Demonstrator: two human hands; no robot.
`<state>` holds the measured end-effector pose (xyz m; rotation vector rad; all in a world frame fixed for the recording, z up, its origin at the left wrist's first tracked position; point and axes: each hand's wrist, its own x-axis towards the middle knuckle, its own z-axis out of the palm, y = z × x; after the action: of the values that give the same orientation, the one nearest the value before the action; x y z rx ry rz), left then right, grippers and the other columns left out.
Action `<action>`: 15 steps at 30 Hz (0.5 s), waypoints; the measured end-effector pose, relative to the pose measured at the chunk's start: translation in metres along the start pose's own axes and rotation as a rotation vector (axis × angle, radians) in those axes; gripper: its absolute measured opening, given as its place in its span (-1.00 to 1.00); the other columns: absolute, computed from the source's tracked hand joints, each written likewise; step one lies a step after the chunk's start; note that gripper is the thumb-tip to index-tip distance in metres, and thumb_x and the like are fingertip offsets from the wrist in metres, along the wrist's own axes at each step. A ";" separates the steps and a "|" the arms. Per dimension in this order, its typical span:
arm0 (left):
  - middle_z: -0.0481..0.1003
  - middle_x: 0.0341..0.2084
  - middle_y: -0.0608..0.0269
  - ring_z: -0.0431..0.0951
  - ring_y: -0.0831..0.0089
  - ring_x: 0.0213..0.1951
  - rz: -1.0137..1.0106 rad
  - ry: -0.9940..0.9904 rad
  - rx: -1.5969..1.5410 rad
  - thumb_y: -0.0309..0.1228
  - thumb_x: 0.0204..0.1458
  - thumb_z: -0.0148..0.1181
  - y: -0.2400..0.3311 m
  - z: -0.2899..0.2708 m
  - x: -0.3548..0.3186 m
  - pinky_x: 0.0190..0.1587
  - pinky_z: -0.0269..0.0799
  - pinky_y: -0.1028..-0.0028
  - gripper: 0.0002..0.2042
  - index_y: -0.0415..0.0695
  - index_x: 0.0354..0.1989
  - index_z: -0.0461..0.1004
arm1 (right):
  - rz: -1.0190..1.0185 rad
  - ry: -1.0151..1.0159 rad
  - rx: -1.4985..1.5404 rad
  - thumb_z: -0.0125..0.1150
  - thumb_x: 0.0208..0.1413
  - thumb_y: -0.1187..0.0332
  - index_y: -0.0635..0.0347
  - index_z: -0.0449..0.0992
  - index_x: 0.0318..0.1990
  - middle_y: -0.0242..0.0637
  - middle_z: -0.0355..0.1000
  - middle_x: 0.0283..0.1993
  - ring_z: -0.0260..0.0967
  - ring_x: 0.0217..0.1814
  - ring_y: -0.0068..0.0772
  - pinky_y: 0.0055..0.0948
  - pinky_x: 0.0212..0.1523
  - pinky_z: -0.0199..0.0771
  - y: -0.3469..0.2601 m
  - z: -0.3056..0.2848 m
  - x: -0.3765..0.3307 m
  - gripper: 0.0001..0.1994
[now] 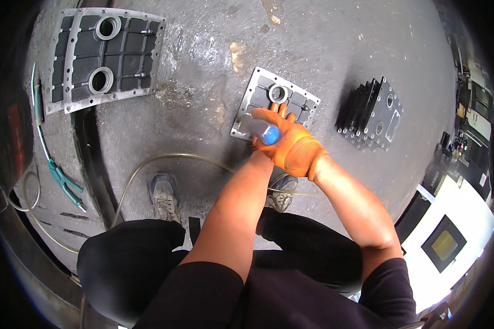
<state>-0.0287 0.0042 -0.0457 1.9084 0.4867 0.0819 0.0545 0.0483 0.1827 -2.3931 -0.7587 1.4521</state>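
Both my hands wear orange gloves and meet over a grey metal cover plate [253, 96] with a ring-shaped hole and a drilled rim. My right hand [292, 143] is closed round a grey, rounded tool with a blue end [269, 135]; its working end is hidden and its exact kind does not show. My left hand [256, 143] is mostly covered by the right hand and the tool. Orange fingertips [282, 111] show on the plate beside the ring; which hand they belong to is unclear. The plate's near right part is covered by my hands.
Several similar plates [387, 112] stand on edge, close together, at the right. Two larger plates [129, 55] overlap at the far left. Nearby lies a teal air blow gun [63, 178]. A clear hose [167, 156] crosses the floor by my shoes [165, 196]. Machinery [469, 126] borders the right.
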 end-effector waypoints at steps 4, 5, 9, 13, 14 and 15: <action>-0.10 0.73 0.13 -0.11 -0.09 0.70 -0.118 0.157 -1.221 0.09 0.50 -0.12 -0.026 0.036 0.000 0.68 -0.21 -0.19 -0.30 0.14 0.71 -0.05 | -0.067 0.070 0.127 0.48 0.23 0.35 -0.05 0.41 0.52 -0.11 0.65 0.15 0.66 0.06 -0.19 -0.22 0.09 0.65 0.027 0.016 -0.002 -0.31; -0.12 0.73 0.15 -0.13 -0.09 0.70 -0.152 0.164 -1.378 0.10 0.50 -0.13 -0.033 0.039 0.000 0.68 -0.22 -0.18 -0.29 0.15 0.72 -0.08 | -0.001 0.052 0.251 0.47 0.24 0.36 -0.04 0.41 0.53 -0.16 0.65 0.15 0.64 0.04 -0.31 -0.27 0.07 0.65 0.023 0.011 -0.008 -0.31; -0.10 0.72 0.16 -0.12 -0.09 0.70 -0.402 0.128 -1.936 0.15 0.50 -0.16 -0.021 0.028 0.005 0.68 -0.19 -0.19 -0.28 0.14 0.71 -0.09 | 0.065 0.099 0.323 0.48 0.25 0.34 -0.06 0.43 0.53 -0.30 0.64 0.10 0.55 -0.06 -0.59 -0.46 -0.03 0.63 0.009 -0.003 -0.014 -0.32; -0.09 0.72 0.16 -0.10 -0.10 0.70 -0.576 0.166 -2.252 0.19 0.50 -0.20 -0.002 0.017 0.002 0.68 -0.17 -0.19 -0.27 0.13 0.71 -0.10 | 0.060 0.150 0.196 0.50 0.22 0.34 -0.11 0.44 0.52 -0.32 0.65 0.05 0.57 -0.10 -0.52 -0.41 -0.05 0.63 0.020 0.006 -0.004 -0.31; -0.08 0.72 0.16 -0.10 -0.10 0.69 -0.595 0.172 -2.289 0.20 0.50 -0.20 -0.001 0.014 0.003 0.68 -0.16 -0.19 -0.27 0.13 0.71 -0.10 | 0.092 0.114 0.224 0.50 0.20 0.35 -0.12 0.43 0.53 -0.28 0.66 0.04 0.58 -0.10 -0.47 -0.38 -0.04 0.64 0.017 0.003 -0.004 -0.29; -0.08 0.71 0.16 -0.10 -0.11 0.69 -0.610 0.172 -2.315 0.21 0.50 -0.21 -0.001 0.015 0.003 0.68 -0.16 -0.19 -0.26 0.13 0.71 -0.10 | 0.073 0.081 0.192 0.49 0.19 0.38 -0.13 0.41 0.53 -0.23 0.66 0.04 0.60 -0.09 -0.39 -0.34 -0.04 0.64 0.014 0.000 -0.006 -0.28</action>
<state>-0.0224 -0.0072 -0.0529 -0.5246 0.5582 0.2480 0.0564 0.0339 0.1806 -2.3384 -0.4935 1.3771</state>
